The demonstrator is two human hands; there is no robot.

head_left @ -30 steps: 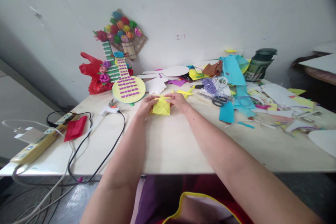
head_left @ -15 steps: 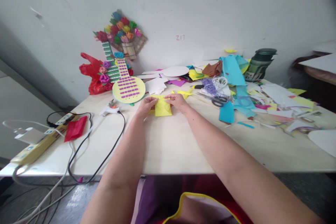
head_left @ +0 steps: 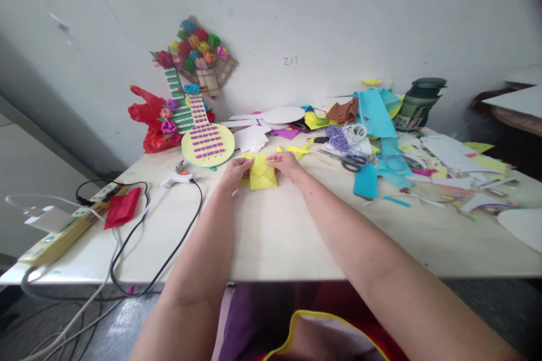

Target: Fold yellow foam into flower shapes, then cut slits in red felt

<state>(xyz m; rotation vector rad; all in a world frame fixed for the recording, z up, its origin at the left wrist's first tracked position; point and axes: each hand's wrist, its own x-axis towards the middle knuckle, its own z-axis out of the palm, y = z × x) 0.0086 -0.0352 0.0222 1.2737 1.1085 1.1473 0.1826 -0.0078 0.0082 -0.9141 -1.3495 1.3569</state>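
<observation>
The bare left hand (head_left: 235,171) and bare right hand (head_left: 288,164) pinch a folded yellow paper square (head_left: 263,176). Dark-handled metal scissors (head_left: 346,159) lie at its three o'clock.

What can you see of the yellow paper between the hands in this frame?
The yellow paper is bright, thin-looking and creased, apparently folded in layers, with a roughly square lower part facing the wearer. The left hand grips its left side, the right hand its upper right edge. It is over the middle of the table; whether it touches the top is unclear.
</observation>
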